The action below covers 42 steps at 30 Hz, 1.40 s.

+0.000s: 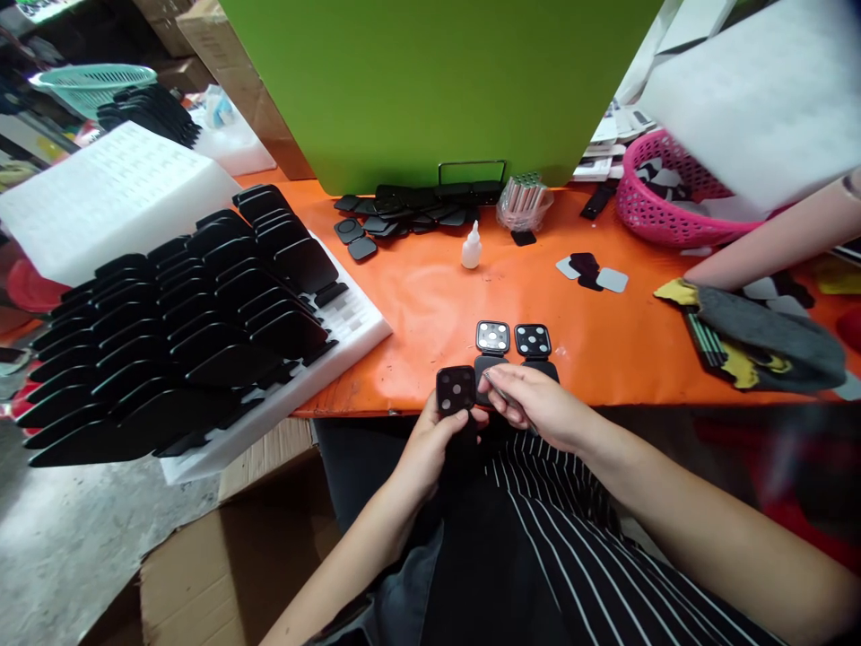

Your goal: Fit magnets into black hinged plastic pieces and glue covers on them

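My left hand (425,444) is closed around a black square hinged piece (456,386) with several round discs on its face, held at the table's front edge. Close beside it, my right hand (542,402) pinches a thin metal tool (489,374) that points toward that piece; its exact kind is too small to make out. Just beyond my fingers lie two similar hinged pieces, a left one (493,336) and a right one (534,340), opened flat with discs showing. My right hand partly hides their lower halves.
A white dropper bottle (472,248) stands mid-table before a pile of black pieces (410,211) and bundled rods (523,202). Foam (356,336) at left holds rows of black plates (221,296). Thin pads (612,280), a pink basket (679,231) and a grey-yellow cloth (773,336) lie right.
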Tool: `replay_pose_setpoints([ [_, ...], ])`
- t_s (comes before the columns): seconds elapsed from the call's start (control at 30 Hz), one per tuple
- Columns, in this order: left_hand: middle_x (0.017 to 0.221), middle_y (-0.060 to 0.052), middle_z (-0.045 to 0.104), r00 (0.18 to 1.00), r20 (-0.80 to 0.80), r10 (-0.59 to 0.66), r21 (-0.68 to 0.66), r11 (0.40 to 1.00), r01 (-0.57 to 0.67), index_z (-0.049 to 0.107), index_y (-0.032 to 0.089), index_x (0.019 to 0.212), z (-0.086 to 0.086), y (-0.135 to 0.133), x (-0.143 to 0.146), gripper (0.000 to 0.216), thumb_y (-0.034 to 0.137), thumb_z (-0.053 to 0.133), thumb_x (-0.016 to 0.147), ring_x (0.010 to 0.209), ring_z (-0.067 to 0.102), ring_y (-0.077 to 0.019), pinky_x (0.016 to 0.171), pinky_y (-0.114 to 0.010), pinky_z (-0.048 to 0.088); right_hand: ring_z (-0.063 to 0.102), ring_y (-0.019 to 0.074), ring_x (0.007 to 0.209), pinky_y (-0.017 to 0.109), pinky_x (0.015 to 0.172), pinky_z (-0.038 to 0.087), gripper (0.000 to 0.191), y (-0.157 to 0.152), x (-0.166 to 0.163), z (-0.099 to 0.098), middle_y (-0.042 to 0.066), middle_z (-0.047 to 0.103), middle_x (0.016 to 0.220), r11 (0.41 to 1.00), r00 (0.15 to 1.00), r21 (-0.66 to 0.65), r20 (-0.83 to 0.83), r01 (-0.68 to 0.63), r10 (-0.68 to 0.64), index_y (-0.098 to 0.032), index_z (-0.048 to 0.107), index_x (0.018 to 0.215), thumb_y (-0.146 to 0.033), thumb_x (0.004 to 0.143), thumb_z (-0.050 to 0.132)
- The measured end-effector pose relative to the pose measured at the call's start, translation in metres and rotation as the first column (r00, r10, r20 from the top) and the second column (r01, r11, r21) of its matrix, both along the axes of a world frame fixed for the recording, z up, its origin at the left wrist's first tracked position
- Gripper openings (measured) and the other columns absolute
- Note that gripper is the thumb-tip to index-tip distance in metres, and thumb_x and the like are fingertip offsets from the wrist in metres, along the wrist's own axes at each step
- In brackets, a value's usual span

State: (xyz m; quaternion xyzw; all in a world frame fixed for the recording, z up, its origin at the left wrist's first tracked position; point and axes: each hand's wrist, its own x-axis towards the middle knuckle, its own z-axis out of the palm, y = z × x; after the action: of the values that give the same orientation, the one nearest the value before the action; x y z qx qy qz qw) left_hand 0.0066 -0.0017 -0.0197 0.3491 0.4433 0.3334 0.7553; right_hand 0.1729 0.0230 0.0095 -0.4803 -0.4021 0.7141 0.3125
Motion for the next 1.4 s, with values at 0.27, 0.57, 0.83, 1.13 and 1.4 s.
replay_pose_setpoints([
  [0.27, 0.132, -0.006, 0.044, 0.810, -0.586, 0.017, 0.384, 0.887, 0.259, 0.033, 0.023, 0.132, 0.012, -0.001, 0.002, 0.047, 0.025, 0.041, 0.086, 0.121, 0.041, -0.0221, 0.100, -0.040, 0.033, 0.052, 0.0133, 0.069, 0.025, 0.061, 0.037, 0.027, -0.004, -0.017, 0.021, 0.002, 0.057, 0.073, 0.821, 0.709, 0.380, 0.703, -0.426, 0.042, -0.018, 0.054, 0.074, -0.025, 0.091, 0.035],
  [0.57, 0.134, -0.010, 0.040, 0.540, -0.841, 0.036, 0.382, 0.746, 0.545, 0.028, 0.018, 0.135, 0.013, -0.005, 0.003, 0.049, 0.016, 0.031, 0.086, 0.112, 0.050, -0.0250, 0.089, -0.040, 0.043, 0.050, 0.0124, 0.064, 0.024, 0.056, 0.034, 0.023, -0.009, -0.016, 0.017, 0.000, 0.055, 0.071, 0.809, 0.665, 0.365, 0.746, -0.460, 0.042, -0.018, 0.050, 0.068, -0.028, 0.087, 0.042],
  [0.83, 0.110, -0.007, 0.061, 0.865, -0.491, 0.099, 0.375, 0.921, 0.107, 0.049, 0.020, 0.116, 0.010, 0.004, 0.005, 0.033, 0.022, 0.043, 0.085, 0.098, 0.058, -0.0226, 0.085, -0.036, 0.045, 0.043, 0.0095, 0.051, 0.022, 0.048, 0.034, 0.029, -0.009, -0.023, 0.003, -0.003, 0.046, 0.061, 0.970, 0.975, 0.229, 0.219, -0.079, 0.028, -0.018, 0.053, 0.079, -0.040, 0.089, 0.036],
  [1.13, 0.093, -0.005, 0.066, 0.855, -0.462, 0.237, 0.451, 0.893, -0.004, 0.059, 0.016, 0.100, 0.014, 0.007, -0.005, 0.028, 0.034, 0.042, 0.088, 0.088, 0.061, -0.0183, 0.079, -0.030, 0.047, 0.034, 0.0056, 0.043, 0.017, 0.037, 0.025, 0.031, -0.010, -0.015, 0.004, -0.003, 0.044, 0.058, 0.997, 0.999, -0.069, 0.003, -0.041, 0.041, -0.016, 0.052, 0.078, -0.042, 0.087, 0.040],
  [1.4, 0.113, -0.002, 0.061, 0.725, -0.640, 0.255, 0.699, 0.585, 0.411, 0.051, 0.021, 0.118, 0.026, -0.005, -0.012, 0.033, 0.018, 0.045, 0.086, 0.101, 0.057, -0.0135, 0.087, -0.025, 0.045, 0.031, 0.0046, 0.044, 0.017, 0.036, 0.019, 0.031, -0.012, -0.010, 0.019, -0.002, 0.043, 0.059, 0.970, 0.987, -0.234, -0.158, -0.067, 0.030, -0.015, 0.049, 0.067, -0.041, 0.084, 0.047],
])
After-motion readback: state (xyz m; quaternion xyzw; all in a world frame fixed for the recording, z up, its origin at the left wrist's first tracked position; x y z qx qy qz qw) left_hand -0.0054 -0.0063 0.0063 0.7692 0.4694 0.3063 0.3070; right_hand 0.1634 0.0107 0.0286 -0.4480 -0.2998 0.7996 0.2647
